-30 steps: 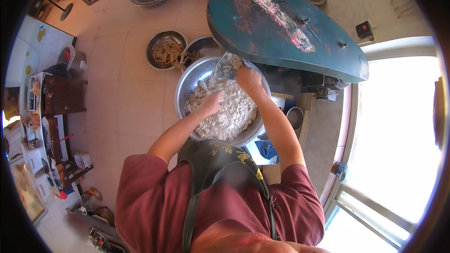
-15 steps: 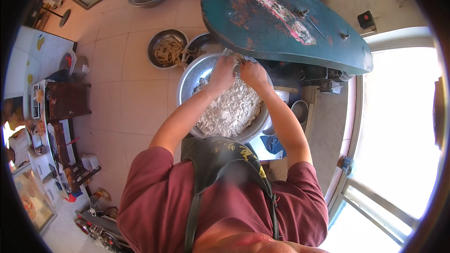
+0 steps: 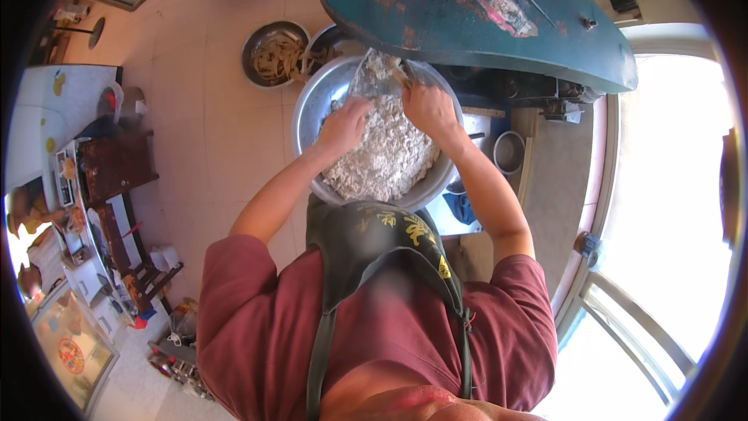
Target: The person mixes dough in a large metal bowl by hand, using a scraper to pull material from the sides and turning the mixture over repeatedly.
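Note:
A large metal bowl [image 3: 306, 113] sits in front of me, filled with a white crumbly flour mixture [image 3: 382, 157]. Over its left part is my left hand [image 3: 343, 126], fingers curled close to the mixture; what they hold, if anything, is hidden. On the far right side, my right hand [image 3: 428, 113] is closed on the edge of a shiny, scoop-like piece [image 3: 358, 78]. Clumps of the mixture lie on this piece, which reaches over the far rim. Its exact kind cannot be made out, and the green machine cover partly overhangs that spot.
A large green machine cover [image 3: 467, 19] overhangs the bowl's far side. Beyond the rim stands a metal bowl of brownish strips [image 3: 276, 54], beside a second bowl [image 3: 327, 43]. An empty round pan [image 3: 509, 151] is at right. A dark wooden stand [image 3: 113, 168] is at left.
My left hand has drawn back and left, away from the shiny piece, over the mixture. The right hand stays at the far right side. The view has shifted slightly.

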`<state>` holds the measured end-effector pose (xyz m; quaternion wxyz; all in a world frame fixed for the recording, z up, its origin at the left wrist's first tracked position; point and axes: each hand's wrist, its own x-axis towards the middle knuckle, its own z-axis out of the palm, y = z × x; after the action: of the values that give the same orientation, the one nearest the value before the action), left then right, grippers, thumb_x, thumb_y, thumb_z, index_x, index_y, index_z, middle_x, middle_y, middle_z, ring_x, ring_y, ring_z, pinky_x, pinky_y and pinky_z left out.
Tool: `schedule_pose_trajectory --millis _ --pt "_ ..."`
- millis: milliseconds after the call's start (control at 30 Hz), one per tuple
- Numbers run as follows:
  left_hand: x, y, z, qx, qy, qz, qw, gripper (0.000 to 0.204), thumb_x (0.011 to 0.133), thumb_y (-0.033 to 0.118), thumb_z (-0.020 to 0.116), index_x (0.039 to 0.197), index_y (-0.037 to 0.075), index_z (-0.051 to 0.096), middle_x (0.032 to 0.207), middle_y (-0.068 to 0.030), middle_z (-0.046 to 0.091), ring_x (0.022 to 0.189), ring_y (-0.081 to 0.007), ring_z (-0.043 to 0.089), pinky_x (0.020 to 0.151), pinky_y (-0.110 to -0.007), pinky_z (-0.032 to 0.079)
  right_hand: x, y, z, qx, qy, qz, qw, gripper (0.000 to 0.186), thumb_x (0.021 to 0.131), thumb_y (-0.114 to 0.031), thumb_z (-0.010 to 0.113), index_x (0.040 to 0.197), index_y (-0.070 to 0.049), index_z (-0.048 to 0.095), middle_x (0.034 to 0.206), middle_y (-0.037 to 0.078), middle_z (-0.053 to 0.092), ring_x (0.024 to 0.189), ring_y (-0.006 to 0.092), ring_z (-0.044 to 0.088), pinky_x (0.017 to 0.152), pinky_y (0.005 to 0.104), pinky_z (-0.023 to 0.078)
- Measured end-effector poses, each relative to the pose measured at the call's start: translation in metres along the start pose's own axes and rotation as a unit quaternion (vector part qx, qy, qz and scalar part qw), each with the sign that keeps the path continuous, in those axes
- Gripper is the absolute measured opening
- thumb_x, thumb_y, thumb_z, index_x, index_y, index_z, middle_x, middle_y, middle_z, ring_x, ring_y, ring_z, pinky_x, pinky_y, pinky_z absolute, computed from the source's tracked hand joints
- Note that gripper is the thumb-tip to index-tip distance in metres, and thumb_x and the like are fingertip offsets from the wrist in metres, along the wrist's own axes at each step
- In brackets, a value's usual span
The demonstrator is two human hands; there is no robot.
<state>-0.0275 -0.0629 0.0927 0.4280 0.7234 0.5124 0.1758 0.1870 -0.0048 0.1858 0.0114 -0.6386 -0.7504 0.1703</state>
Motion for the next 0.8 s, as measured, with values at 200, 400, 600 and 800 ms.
schedule_pose_trajectory --millis 200,400,600,800 --pt "-0.029 0.016 0.066 0.273 -0.179 0.123 0.937 0.098 0.064 0.048 0.086 0.146 0.023 0.038 0.149 -0.0228 0.030 0.139 -0.0419 0.029 0.114 -0.058 0.025 0.066 0.011 0.045 -0.048 0.083 -0.072 0.993 0.029 0.092 -0.020 0.050 0.080 -0.003 0.071 0.077 0.022 0.070 0.071 0.0388 0.070 0.063 0.0463 0.058" --pt "-0.017 -0.026 0.099 0.281 -0.088 0.160 0.942 0.066 0.076 0.020 0.076 0.136 0.024 0.051 0.146 -0.0186 0.036 0.132 -0.0402 0.040 0.105 -0.054 0.040 0.004 -0.004 0.008 -0.012 -0.011 -0.035 0.999 0.037 0.095 -0.024 0.047 0.080 0.000 0.071 0.079 0.025 0.069 0.076 0.0407 0.070 0.068 0.0468 0.058" --pt "0.010 -0.006 0.060 0.096 -0.067 -0.014 0.993 0.053 0.080 -0.003 0.061 0.130 0.014 0.057 0.131 -0.0208 0.054 0.113 -0.0355 0.059 0.088 -0.044 0.054 0.022 -0.012 0.010 0.002 0.002 -0.027 1.000 0.037 0.096 -0.030 0.049 0.090 0.003 0.066 0.072 0.026 0.068 0.071 0.0404 0.070 0.064 0.0487 0.057" --pt "0.026 -0.014 0.070 0.092 -0.028 0.044 0.994 0.059 0.080 -0.016 0.050 0.132 0.010 0.054 0.130 -0.0140 0.060 0.127 -0.0263 0.053 0.102 -0.034 0.050 0.037 -0.020 0.025 -0.064 -0.057 -0.060 0.994 0.030 0.097 -0.022 0.045 0.098 -0.001 0.067 0.089 0.023 0.071 0.080 0.0361 0.072 0.067 0.0434 0.061"
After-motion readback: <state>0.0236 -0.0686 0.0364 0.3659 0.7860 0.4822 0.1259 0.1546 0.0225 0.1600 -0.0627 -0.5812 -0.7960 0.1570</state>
